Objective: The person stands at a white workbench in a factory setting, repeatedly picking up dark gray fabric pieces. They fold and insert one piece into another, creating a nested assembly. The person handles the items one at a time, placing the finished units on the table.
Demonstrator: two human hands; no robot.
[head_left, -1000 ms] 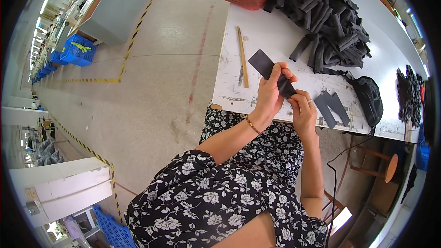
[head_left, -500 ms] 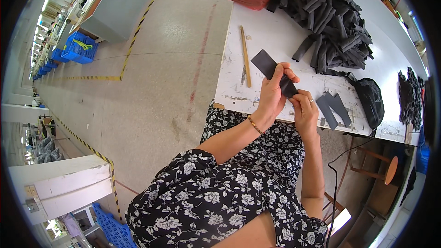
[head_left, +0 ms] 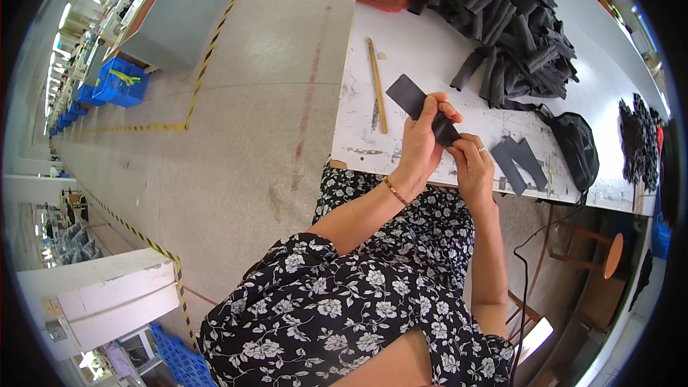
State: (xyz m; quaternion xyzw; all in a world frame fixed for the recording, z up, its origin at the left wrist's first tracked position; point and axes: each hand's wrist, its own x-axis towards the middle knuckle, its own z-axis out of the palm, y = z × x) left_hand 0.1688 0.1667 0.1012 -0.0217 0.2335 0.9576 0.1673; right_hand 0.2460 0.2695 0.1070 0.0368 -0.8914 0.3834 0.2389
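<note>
Both hands work one dark grey fabric strip [head_left: 419,106] held just above the near edge of the white desk [head_left: 430,50]. The left hand [head_left: 423,140] is closed around the middle of the strip, thumb on top and fingers curled beneath, so that the far end projects free toward the wooden stick [head_left: 378,84] lying on the desk. The right hand [head_left: 473,165] is closed on the near end of the strip, fingertips pinching it against the left hand; a ring shows on one finger. How firmly either hand grips cannot be determined from this view. Risk assessment: the projecting end is unsupported and may droop or twist, which would likely put any fold or alignment out of square. A loosened pinch at the near end would probably let the strip slide through the left hand. Because the work is held at the desk edge, a released strip could fall to the person's lap or the floor rather than onto the desk. The flat cut pieces [head_left: 522,163] just right of the hands and the large pile of dark strips [head_left: 509,21] farther back are the same colour, so a dropped strip could be confused with them.
</note>
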